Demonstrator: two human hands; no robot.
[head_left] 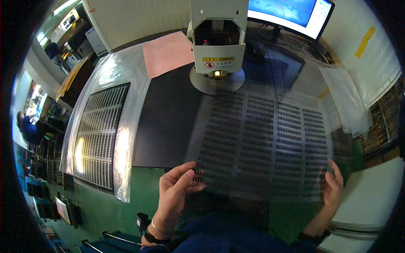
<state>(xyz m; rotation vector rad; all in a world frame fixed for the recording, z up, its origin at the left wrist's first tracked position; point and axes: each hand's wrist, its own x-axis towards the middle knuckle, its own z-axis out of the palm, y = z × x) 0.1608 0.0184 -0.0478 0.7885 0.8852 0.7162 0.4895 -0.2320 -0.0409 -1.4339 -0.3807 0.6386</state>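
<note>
A clear film sheet [270, 143] printed with columns of small dark marks is stretched between my hands, its far part over the black table and its near edge toward my body. My left hand [177, 183] pinches the near left corner between thumb and fingers. At the near right edge, my right hand [333, 185] grips the sheet with the fingers bent round it. Beyond the film stands a pale machine head [218, 55] with a small lit lamp above a round plate [198, 82].
On the left, a dark patterned panel [101, 137] lies on clear plastic sheeting [126, 168]. Pink paper [168, 52] rests behind it. A monitor [295, 17] and a mouse [256, 48] sit at the back right, near a white sheet [348, 99]. Two people are far left.
</note>
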